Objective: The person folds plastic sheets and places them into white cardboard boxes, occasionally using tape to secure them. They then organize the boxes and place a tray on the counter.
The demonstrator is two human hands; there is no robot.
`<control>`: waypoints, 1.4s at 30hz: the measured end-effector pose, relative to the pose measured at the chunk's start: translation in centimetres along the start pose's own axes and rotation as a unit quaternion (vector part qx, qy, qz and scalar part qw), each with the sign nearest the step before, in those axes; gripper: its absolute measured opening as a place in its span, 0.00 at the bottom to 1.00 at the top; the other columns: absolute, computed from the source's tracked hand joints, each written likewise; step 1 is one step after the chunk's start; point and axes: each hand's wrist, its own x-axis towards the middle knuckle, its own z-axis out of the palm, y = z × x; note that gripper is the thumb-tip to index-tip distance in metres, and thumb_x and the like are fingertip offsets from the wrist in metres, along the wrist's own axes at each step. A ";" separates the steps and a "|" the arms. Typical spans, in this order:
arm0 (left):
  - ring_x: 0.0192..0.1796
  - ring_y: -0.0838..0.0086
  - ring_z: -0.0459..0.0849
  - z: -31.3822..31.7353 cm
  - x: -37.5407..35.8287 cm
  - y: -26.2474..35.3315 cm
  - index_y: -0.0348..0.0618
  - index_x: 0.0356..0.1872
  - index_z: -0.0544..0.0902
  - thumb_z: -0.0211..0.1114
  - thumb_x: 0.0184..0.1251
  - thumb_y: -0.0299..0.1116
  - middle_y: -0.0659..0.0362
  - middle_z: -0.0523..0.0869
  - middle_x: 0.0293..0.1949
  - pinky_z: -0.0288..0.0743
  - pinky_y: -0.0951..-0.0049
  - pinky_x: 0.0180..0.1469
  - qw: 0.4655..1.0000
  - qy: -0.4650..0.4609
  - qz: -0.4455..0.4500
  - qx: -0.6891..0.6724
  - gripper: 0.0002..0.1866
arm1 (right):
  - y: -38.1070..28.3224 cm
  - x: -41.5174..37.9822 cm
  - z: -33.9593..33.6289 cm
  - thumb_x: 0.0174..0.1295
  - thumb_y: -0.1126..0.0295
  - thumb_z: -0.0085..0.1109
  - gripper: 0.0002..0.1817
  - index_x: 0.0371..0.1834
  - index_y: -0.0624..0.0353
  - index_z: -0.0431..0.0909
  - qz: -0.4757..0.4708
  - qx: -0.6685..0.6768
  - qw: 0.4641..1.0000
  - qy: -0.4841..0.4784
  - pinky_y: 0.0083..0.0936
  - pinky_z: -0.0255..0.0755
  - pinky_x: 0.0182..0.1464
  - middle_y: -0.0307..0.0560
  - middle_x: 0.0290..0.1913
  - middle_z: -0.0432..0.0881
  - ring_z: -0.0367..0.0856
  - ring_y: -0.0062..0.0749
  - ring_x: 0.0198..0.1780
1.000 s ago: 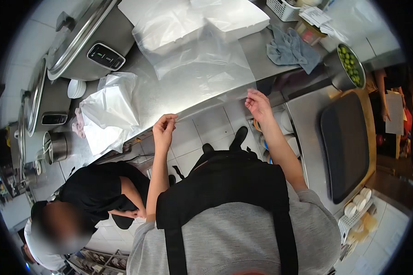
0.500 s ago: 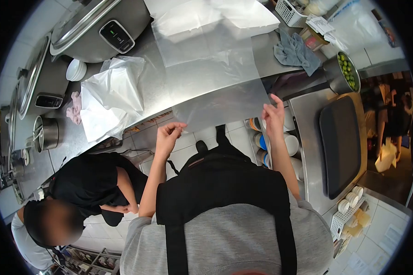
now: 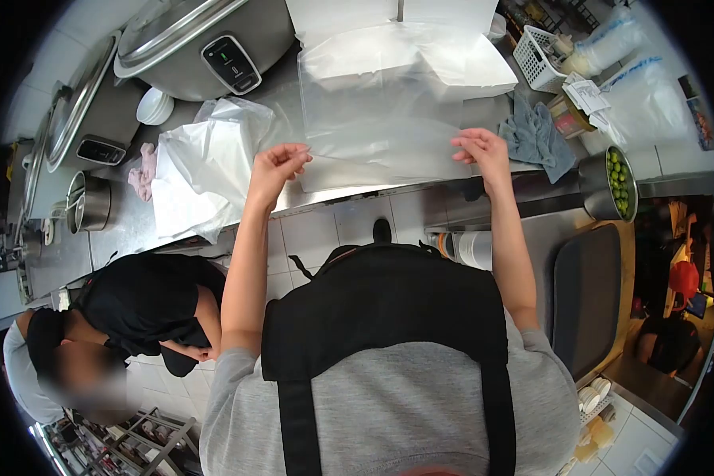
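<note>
A clear plastic sheet [image 3: 373, 147] is spread over the steel counter, its upper part against a white box [image 3: 468, 67]. My left hand [image 3: 282, 170] pinches the sheet's left edge between thumb and fingers. At the right edge my right hand [image 3: 484, 155] has its thumb and fingers pressed together on the plastic. Left of the sheet lies a crumpled white plastic bag [image 3: 202, 170]. A blue-grey cloth [image 3: 535, 139] rests just beyond my right hand.
Large cookers [image 3: 206, 47] stand at the back left. A pot of green fruit [image 3: 619, 182] and a dark mat [image 3: 585, 297] are on the right. A person in black [image 3: 147, 309] bends at the lower left. A white basket [image 3: 538, 59] sits at the back right.
Both hands have moved forward over the counter, carrying the sheet's near edge with them. The plastic now lies folded back on the counter. The person at the left has shifted slightly lower.
</note>
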 end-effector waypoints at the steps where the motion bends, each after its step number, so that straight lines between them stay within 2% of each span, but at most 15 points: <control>1: 0.25 0.85 0.72 -0.1 1.5 -0.4 0.36 0.40 0.82 0.65 0.57 0.28 0.64 0.81 0.25 0.63 0.86 0.30 0.999 0.009 -0.015 0.031 0.11 | 0.7 1.6 0.0 0.56 0.72 0.58 0.09 0.37 0.67 0.79 0.007 -0.102 0.995 0.019 0.19 0.72 0.34 0.49 0.37 0.83 0.80 0.29 0.30; 2: 0.24 0.85 0.71 -0.2 3.1 -1.4 0.38 0.35 0.83 0.69 0.57 0.36 0.66 0.79 0.23 0.63 0.84 0.29 0.997 0.031 -0.001 0.068 0.12 | 1.1 2.9 0.1 0.56 0.72 0.58 0.09 0.37 0.67 0.79 0.006 -0.103 0.994 0.019 0.19 0.72 0.34 0.49 0.37 0.83 0.80 0.29 0.30; 4: 0.24 0.84 0.71 -0.3 5.7 -3.2 0.37 0.32 0.84 0.69 0.56 0.35 0.65 0.80 0.23 0.64 0.83 0.28 0.990 0.058 0.029 0.129 0.11 | 2.0 5.1 0.7 0.52 0.68 0.63 0.08 0.27 0.63 0.80 -0.117 -0.290 0.943 0.110 0.23 0.70 0.31 0.47 0.29 0.82 0.76 0.28 0.24; 5: 0.24 0.83 0.72 -0.3 6.8 -4.0 0.36 0.29 0.84 0.69 0.54 0.34 0.64 0.80 0.22 0.65 0.81 0.28 0.976 0.084 0.056 0.191 0.10 | 2.8 6.1 0.7 0.52 0.68 0.63 0.08 0.27 0.63 0.80 -0.119 -0.291 0.943 0.109 0.23 0.70 0.31 0.47 0.29 0.82 0.76 0.28 0.24; 7: 0.23 0.83 0.72 0.1 7.9 -4.6 0.36 0.26 0.83 0.70 0.53 0.35 0.64 0.80 0.21 0.65 0.80 0.27 0.974 0.102 0.073 0.190 0.11 | 4.3 7.5 0.6 0.49 0.66 0.65 0.09 0.24 0.61 0.80 -0.182 -0.331 0.917 0.128 0.26 0.70 0.30 0.46 0.23 0.80 0.76 0.30 0.24; 8: 0.23 0.82 0.72 0.4 8.0 -4.4 0.36 0.26 0.83 0.69 0.53 0.35 0.64 0.80 0.20 0.65 0.80 0.27 0.976 0.096 0.053 0.188 0.10 | 4.3 7.5 0.7 0.49 0.66 0.65 0.09 0.24 0.61 0.80 -0.180 -0.332 0.917 0.126 0.26 0.70 0.30 0.46 0.23 0.80 0.76 0.30 0.24; 10: 0.22 0.82 0.72 0.5 8.6 -4.9 0.37 0.26 0.83 0.69 0.54 0.34 0.64 0.80 0.19 0.65 0.79 0.27 0.978 0.093 0.030 0.184 0.10 | 4.3 7.5 0.8 0.48 0.66 0.66 0.09 0.25 0.61 0.80 -0.092 -0.308 0.940 0.111 0.28 0.71 0.30 0.44 0.22 0.80 0.78 0.31 0.24; 14: 0.21 0.79 0.75 0.2 9.8 -6.1 0.38 0.26 0.83 0.68 0.53 0.33 0.63 0.81 0.19 0.67 0.76 0.26 0.970 0.123 0.041 0.207 0.08 | 5.9 8.2 0.8 0.48 0.66 0.66 0.10 0.27 0.60 0.79 -0.075 -0.286 0.946 0.129 0.29 0.71 0.31 0.44 0.22 0.80 0.79 0.33 0.25; 19: 0.23 0.76 0.79 0.7 9.7 -5.4 0.39 0.26 0.83 0.69 0.50 0.32 0.60 0.83 0.21 0.70 0.75 0.28 0.955 0.144 0.050 0.256 0.07 | 4.7 7.6 1.7 0.48 0.65 0.66 0.10 0.29 0.57 0.78 -0.038 -0.343 0.923 0.170 0.32 0.71 0.32 0.42 0.24 0.82 0.81 0.36 0.29; 33: 0.29 0.67 0.83 1.6 9.7 -4.7 0.42 0.30 0.83 0.67 0.52 0.33 0.57 0.85 0.25 0.74 0.68 0.34 0.916 0.180 0.072 0.351 0.07 | 5.1 7.4 1.7 0.48 0.64 0.68 0.14 0.35 0.56 0.77 -0.074 -0.357 0.911 0.193 0.35 0.72 0.35 0.41 0.26 0.82 0.81 0.39 0.31; 34: 0.29 0.67 0.83 1.4 9.6 -4.7 0.42 0.30 0.83 0.67 0.52 0.33 0.57 0.85 0.25 0.74 0.68 0.34 0.916 0.179 0.071 0.352 0.07 | 5.2 7.4 1.7 0.48 0.63 0.68 0.15 0.36 0.56 0.76 -0.071 -0.350 0.915 0.189 0.36 0.72 0.35 0.41 0.26 0.82 0.81 0.40 0.31; 36: 0.24 0.77 0.79 0.7 9.8 -5.3 0.37 0.32 0.83 0.65 0.57 0.32 0.57 0.84 0.23 0.72 0.76 0.30 0.910 0.199 0.120 0.343 0.08 | 5.1 7.3 1.7 0.48 0.64 0.67 0.15 0.36 0.57 0.76 -0.073 -0.343 0.918 0.186 0.35 0.72 0.35 0.42 0.26 0.83 0.81 0.39 0.31; 39: 0.27 0.70 0.82 -0.6 9.6 -5.9 0.40 0.33 0.83 0.64 0.58 0.33 0.56 0.84 0.25 0.74 0.71 0.33 0.939 0.212 0.090 0.254 0.08 | 5.3 7.4 1.0 0.48 0.65 0.67 0.16 0.38 0.58 0.76 -0.078 -0.312 0.931 0.175 0.32 0.72 0.35 0.43 0.26 0.83 0.82 0.38 0.30; 40: 0.26 0.76 0.80 -1.0 9.2 -6.2 0.38 0.35 0.82 0.64 0.58 0.32 0.58 0.84 0.25 0.73 0.74 0.31 0.948 0.203 0.089 0.229 0.09 | 5.5 7.4 0.7 0.48 0.66 0.67 0.17 0.40 0.59 0.75 -0.079 -0.286 0.940 0.168 0.30 0.72 0.35 0.44 0.26 0.83 0.82 0.37 0.30; 42: 0.25 0.77 0.80 -1.2 7.9 -6.1 0.37 0.36 0.82 0.65 0.57 0.31 0.59 0.84 0.24 0.73 0.76 0.30 0.953 0.198 0.079 0.214 0.09 | 5.4 7.1 0.5 0.47 0.68 0.66 0.18 0.41 0.60 0.74 -0.081 -0.286 0.940 0.165 0.29 0.73 0.35 0.45 0.26 0.83 0.82 0.36 0.29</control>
